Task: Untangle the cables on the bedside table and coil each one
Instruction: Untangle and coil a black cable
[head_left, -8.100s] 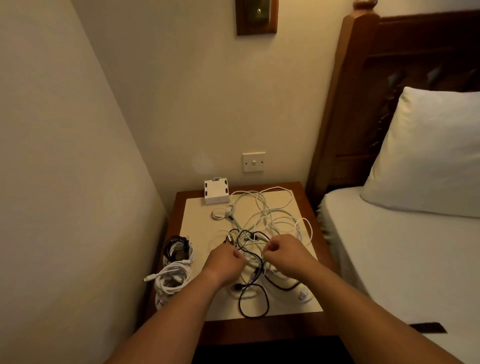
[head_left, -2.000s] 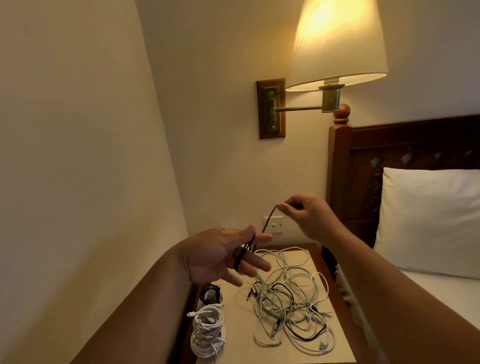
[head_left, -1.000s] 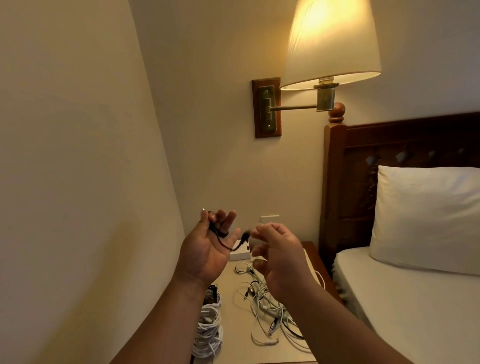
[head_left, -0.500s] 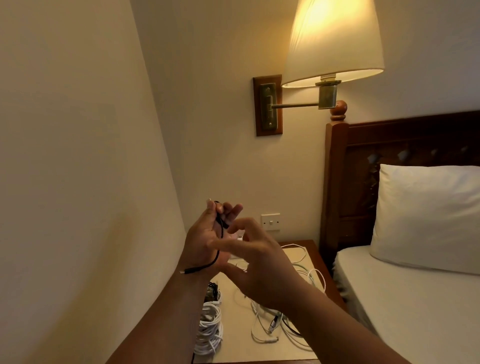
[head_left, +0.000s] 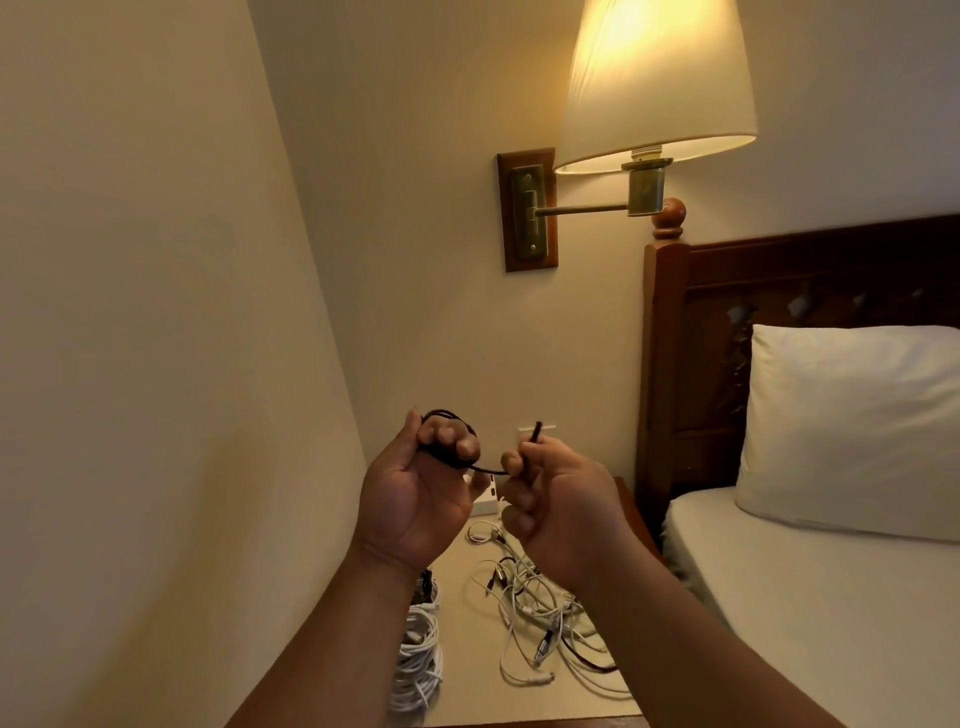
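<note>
I hold a thin black cable (head_left: 483, 469) up in front of me, above the bedside table (head_left: 462, 644). My left hand (head_left: 421, 488) is closed with the cable wound in loops around its fingers. My right hand (head_left: 556, 499) pinches the cable's free end, whose tip sticks up above the fingers. A short slack stretch runs between the two hands. Below them a tangle of white and dark cables (head_left: 540, 623) lies spread on the table top. Coiled white cables (head_left: 415, 665) sit at the table's left edge, with a dark coil partly hidden behind my left wrist.
A white box (head_left: 483, 504) stands at the back of the table under a wall socket. A lit wall lamp (head_left: 654, 88) hangs above. The wall closes in on the left; a bed with a white pillow (head_left: 852, 431) and a wooden headboard (head_left: 675, 374) is on the right.
More of the black cable is now wound around my left fingers. My right hand has moved off to the right and now pinches the free end.
</note>
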